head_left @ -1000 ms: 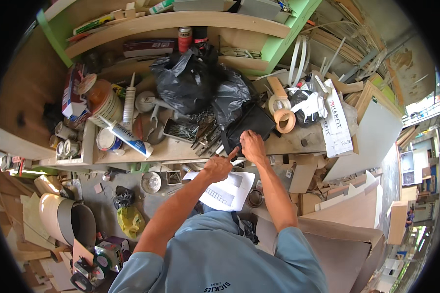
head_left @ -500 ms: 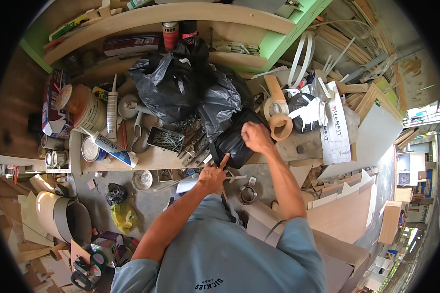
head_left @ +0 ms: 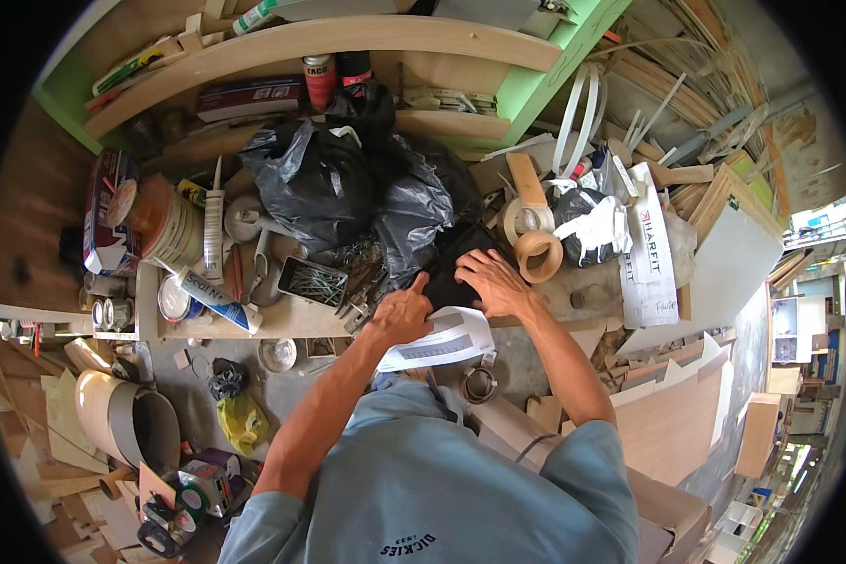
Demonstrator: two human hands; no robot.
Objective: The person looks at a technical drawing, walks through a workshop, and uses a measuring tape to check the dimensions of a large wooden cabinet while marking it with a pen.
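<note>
1. Open tray (head_left: pixel 314 281) on the workbench (head_left: pixel 282 320) holds loose screws
2. Black bags (head_left: pixel 348 183) sit bulging behind it; contents hidden
3. Black case (head_left: pixel 461 268) lies flat at the bench's front edge, beside the tape roll (head_left: pixel 539 256)
4. Right hand (head_left: pixel 492 282) rests palm down on the case, fingers spread
5. Left hand (head_left: pixel 402 315) curled, index finger extended, its tip touching the case's left edge, above the white paper (head_left: pixel 442 340)

One head-worn fisheye view is given; the cluttered workbench (head_left: pixel 282 320) is seen steeply downward, at arm's reach; edges are bent.
</note>
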